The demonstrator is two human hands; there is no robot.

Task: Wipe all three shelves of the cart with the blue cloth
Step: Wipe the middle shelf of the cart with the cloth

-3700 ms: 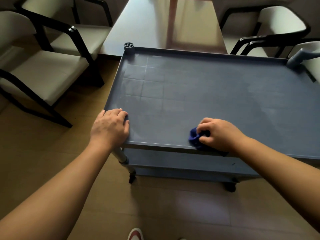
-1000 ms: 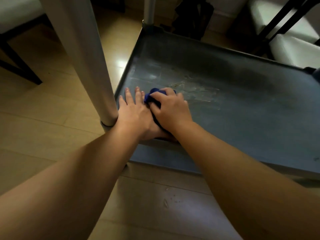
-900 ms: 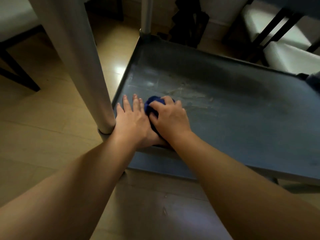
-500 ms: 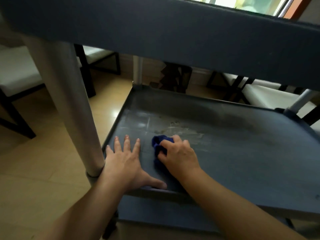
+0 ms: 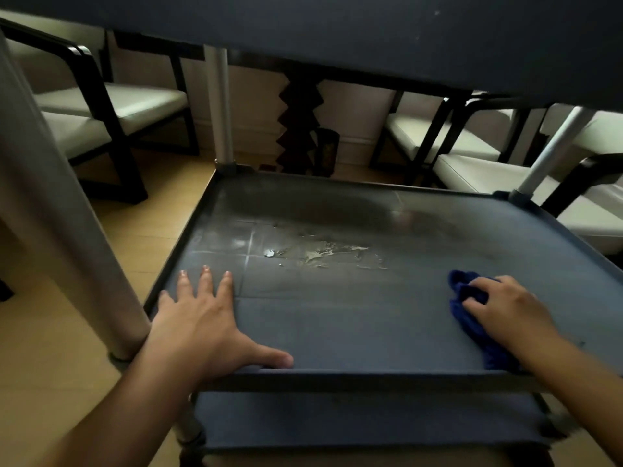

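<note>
I look under the cart's top shelf (image 5: 371, 35) at its blue-grey middle shelf (image 5: 354, 325). My right hand (image 5: 505, 311) presses the crumpled blue cloth (image 5: 472, 318) onto the shelf's near right part. My left hand (image 5: 202, 321) lies flat with fingers spread on the near left corner, holding nothing. A pale dried smear (image 5: 323, 254) marks the shelf's middle, between and beyond both hands. The bottom shelf (image 5: 364, 423) shows below the front rim.
Silver cart posts stand at the near left (image 5: 67, 230), far left (image 5: 219, 106) and far right (image 5: 553, 153). Black-framed chairs with pale seats stand at left (image 5: 111, 106) and right (image 5: 488, 170). A dark zigzag table leg (image 5: 300, 126) rises behind the cart. Wood floor lies at left.
My view dropped from the top shelf to the middle one. Within the last half second my right hand slid the cloth from beside my left hand to the shelf's right side.
</note>
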